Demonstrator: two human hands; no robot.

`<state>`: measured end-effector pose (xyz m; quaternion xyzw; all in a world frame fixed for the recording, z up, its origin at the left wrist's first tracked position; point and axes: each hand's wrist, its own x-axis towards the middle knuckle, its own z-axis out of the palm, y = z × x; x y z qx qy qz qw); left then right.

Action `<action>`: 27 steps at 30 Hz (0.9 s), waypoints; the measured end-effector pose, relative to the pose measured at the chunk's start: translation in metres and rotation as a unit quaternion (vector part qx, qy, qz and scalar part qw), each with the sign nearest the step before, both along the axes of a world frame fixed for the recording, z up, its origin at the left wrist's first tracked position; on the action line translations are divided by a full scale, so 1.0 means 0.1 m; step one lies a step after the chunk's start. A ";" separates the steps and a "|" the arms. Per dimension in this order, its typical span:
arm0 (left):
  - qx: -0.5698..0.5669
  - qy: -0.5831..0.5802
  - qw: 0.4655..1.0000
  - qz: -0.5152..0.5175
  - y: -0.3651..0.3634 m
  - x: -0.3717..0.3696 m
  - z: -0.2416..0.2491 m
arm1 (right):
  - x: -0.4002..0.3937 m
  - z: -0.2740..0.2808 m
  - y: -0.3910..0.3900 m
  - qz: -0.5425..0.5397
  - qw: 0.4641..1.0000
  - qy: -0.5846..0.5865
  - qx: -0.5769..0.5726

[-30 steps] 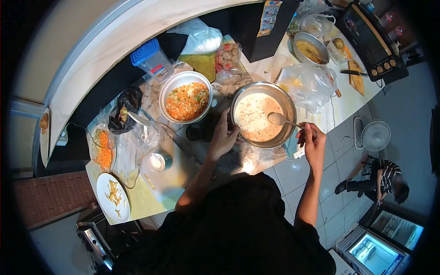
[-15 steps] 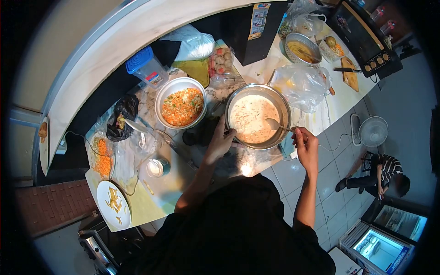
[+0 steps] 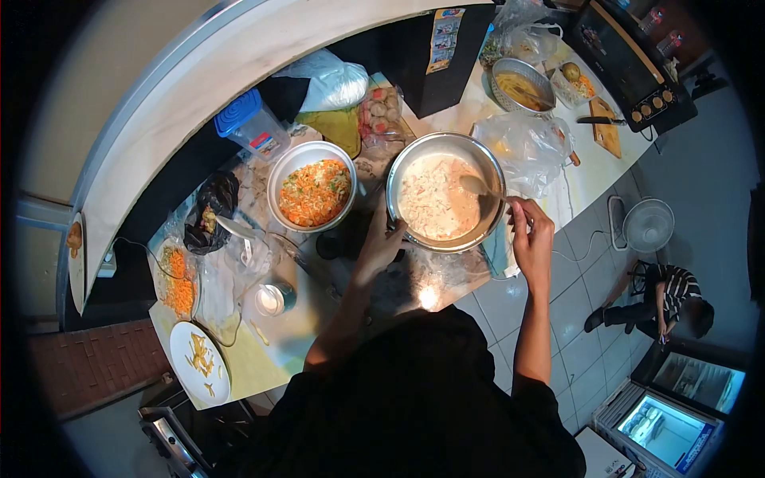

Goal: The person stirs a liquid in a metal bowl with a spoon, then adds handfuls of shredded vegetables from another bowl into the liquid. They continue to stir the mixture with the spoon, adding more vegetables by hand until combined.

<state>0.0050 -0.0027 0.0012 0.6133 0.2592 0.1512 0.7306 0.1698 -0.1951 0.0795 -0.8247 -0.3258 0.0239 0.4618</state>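
A steel pot (image 3: 499, 209) holds a creamy, pale orange mixture (image 3: 437, 195) with shreds in it. My left hand (image 3: 382, 245) grips the pot's near left edge, its thumb by the rim. In my right hand (image 3: 532, 231) is the handle of a spoon (image 3: 473, 185), pinched between thumb and fingers. The spoon's bowl sits in the right part of the mixture, partly sunk. Just left of the pot stands a white bowl (image 3: 273, 185) of grated carrot and other shredded vegetables (image 3: 316, 193).
A clear plastic bag (image 3: 530, 151) lies right of the pot, near a colander (image 3: 496, 86) and a knife (image 3: 599, 120). Leftward are a jar (image 3: 275, 298), a black bag (image 3: 213, 209) and a white plate (image 3: 180, 362) with scraps. A person (image 3: 677, 299) sits at right.
The spoon has moved through the mixture toward the pot's far side, and the right hand has gone slightly with it. The pot has shifted a little away from me, still held by my left hand.
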 end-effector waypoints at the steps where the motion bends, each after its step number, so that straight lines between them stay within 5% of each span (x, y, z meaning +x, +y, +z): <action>1: -0.001 0.002 1.000 -0.001 -0.01 0.00 -0.02 | 0.02 0.00 0.01 0.004 0.999 -0.042 -0.008; 4: -0.027 -0.015 0.999 0.016 0.02 0.01 -0.15 | 0.03 -0.04 0.00 0.007 0.995 -0.094 -0.019; 6: 0.055 0.003 0.998 -0.020 0.07 0.00 -0.20 | 0.00 -0.10 -0.03 0.012 0.991 -0.130 -0.032; 13: 0.004 0.005 1.000 0.008 -0.05 -0.03 -0.05 | -0.35 -0.41 0.00 -0.047 0.984 0.173 0.007; 16: -0.025 -0.019 0.999 0.004 -0.05 -0.04 -0.13 | -0.44 -0.51 0.17 -0.028 0.942 0.302 0.140; 21: -0.044 -0.013 0.999 0.005 -0.06 -0.03 -0.09 | -0.39 -0.41 0.27 -0.027 0.932 0.320 0.171; 27: -0.063 -0.005 0.998 0.005 -0.04 -0.04 -0.13 | -0.16 -0.10 0.18 0.019 0.970 0.177 0.166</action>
